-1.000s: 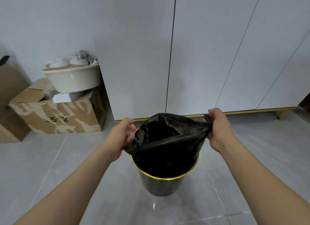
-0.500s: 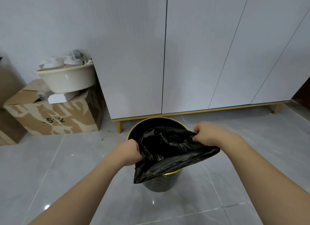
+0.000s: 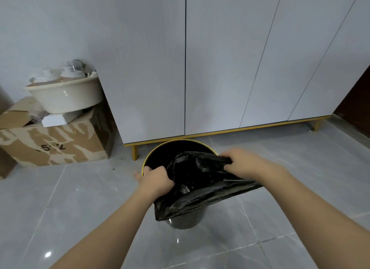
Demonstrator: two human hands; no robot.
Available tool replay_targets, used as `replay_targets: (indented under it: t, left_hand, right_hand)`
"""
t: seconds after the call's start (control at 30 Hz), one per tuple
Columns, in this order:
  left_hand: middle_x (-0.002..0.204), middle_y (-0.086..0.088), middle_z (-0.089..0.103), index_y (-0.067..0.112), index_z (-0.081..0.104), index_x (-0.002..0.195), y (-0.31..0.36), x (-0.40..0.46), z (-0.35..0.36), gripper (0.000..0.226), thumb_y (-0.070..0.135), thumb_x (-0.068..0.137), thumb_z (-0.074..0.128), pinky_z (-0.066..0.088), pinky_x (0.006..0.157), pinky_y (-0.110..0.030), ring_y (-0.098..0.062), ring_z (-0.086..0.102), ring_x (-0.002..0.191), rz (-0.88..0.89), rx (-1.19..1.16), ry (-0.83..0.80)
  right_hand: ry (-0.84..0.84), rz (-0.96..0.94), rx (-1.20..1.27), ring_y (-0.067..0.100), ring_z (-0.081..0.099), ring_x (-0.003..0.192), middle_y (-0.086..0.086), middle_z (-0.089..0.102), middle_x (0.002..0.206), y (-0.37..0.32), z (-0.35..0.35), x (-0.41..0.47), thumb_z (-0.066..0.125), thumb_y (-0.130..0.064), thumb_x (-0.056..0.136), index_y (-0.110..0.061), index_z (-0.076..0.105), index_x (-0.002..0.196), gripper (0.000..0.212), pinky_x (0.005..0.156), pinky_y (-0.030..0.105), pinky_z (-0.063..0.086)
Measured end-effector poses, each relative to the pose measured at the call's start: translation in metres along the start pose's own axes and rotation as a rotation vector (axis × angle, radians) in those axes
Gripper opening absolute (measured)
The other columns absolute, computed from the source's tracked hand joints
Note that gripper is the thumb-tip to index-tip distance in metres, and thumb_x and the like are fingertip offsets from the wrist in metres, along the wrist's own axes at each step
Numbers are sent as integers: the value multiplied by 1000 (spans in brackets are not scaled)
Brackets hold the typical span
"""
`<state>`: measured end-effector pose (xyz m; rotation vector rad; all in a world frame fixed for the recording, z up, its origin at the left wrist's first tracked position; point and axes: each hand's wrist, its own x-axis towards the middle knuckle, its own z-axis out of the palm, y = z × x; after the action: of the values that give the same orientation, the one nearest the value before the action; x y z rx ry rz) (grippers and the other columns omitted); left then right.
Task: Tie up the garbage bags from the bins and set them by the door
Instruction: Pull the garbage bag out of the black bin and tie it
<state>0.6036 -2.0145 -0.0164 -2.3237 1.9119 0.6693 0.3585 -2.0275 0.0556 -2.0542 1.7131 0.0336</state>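
Observation:
A black garbage bag (image 3: 200,186) hangs over a round dark bin with a yellow rim (image 3: 176,143) that stands on the grey tiled floor in front of a white cabinet. My left hand (image 3: 156,180) grips the bag's left edge in a fist. My right hand (image 3: 246,164) is closed on the bag's right upper edge. The bag is drawn toward me and covers the bin's near side; the bin's far opening shows dark inside. The bin's base (image 3: 184,222) peeks out below the bag.
A white cabinet (image 3: 220,68) on thin gold legs stands just behind the bin. At the left a cardboard box (image 3: 54,146) carries a cream basin (image 3: 66,96) full of white items. A dark door edge (image 3: 358,96) shows at the far right.
Both hands have lowered and drawn the bag's mouth toward me, from stretched wide above the bin to gathered closer together. The bin's far rim has come into view.

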Motion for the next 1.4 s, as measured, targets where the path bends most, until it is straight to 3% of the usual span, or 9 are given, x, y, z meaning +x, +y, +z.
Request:
replay_targets:
  t: [0.2,0.3,0.4,0.53,0.63,0.87,1.13,1.27,1.4]
  left_hand:
    - [103,-7,58,19,62,86,-11,-20,-38,23,3,77,47,49,85,-41,-30,57,99,259,-187,97]
    - [86,-4,58,20,50,71,-17,-52,-73,23,-2,72,41,44,62,-32,-22,54,76,352,123,-130]
    - [91,-2,62,21,57,85,-10,-82,-79,12,16,79,48,43,66,-30,-19,55,78,326,337,-363]
    - [126,-2,49,24,41,129,13,-88,-36,94,78,55,63,46,90,-41,-25,50,115,242,487,-288]
    - [137,-6,39,21,26,140,21,-89,5,110,77,55,67,37,100,-53,-32,39,128,222,678,-149]
    - [102,-8,60,15,56,99,14,-82,-5,14,11,88,49,41,71,-35,-28,54,96,347,554,89]
    - [72,-9,59,6,55,82,10,-67,-37,19,3,85,36,43,55,-34,-25,57,65,266,-232,207]
    - [64,-10,52,1,55,81,22,-74,-46,20,3,83,34,37,56,-34,-24,50,58,303,-478,226]
    - [54,0,47,11,53,71,30,-91,-74,23,3,81,34,31,50,-28,-18,44,52,320,-606,334]
  right_hand:
    - [64,86,54,24,51,62,9,56,66,17,-15,-8,48,-6,75,-10,64,67,19,57,28,38]
    - [-153,165,-83,25,53,76,8,58,79,19,-27,-17,58,-30,73,-16,60,78,15,67,34,40]
    - [-455,286,-160,33,49,123,12,54,135,12,-22,-25,73,-56,68,-28,22,149,99,99,42,42]
    - [-374,195,-524,33,42,133,7,50,142,-2,25,-28,74,-75,50,-28,-27,148,148,114,56,16]
    - [-179,81,-714,30,53,120,8,62,124,-8,70,-27,72,-60,68,-16,-22,150,132,115,54,9]
    - [264,-9,-481,29,61,96,7,65,104,-2,66,-26,53,-16,83,-15,37,127,48,75,35,40]
    - [-269,117,81,29,-8,149,4,-24,160,-13,69,-35,77,-61,58,-34,-36,143,144,118,56,9]
    - [83,49,-103,35,21,142,10,12,156,-35,83,-34,70,-65,65,-29,-18,151,128,116,54,15]
    - [365,32,-161,31,60,100,8,58,113,-36,59,-25,50,-22,85,-17,52,118,34,78,35,44]
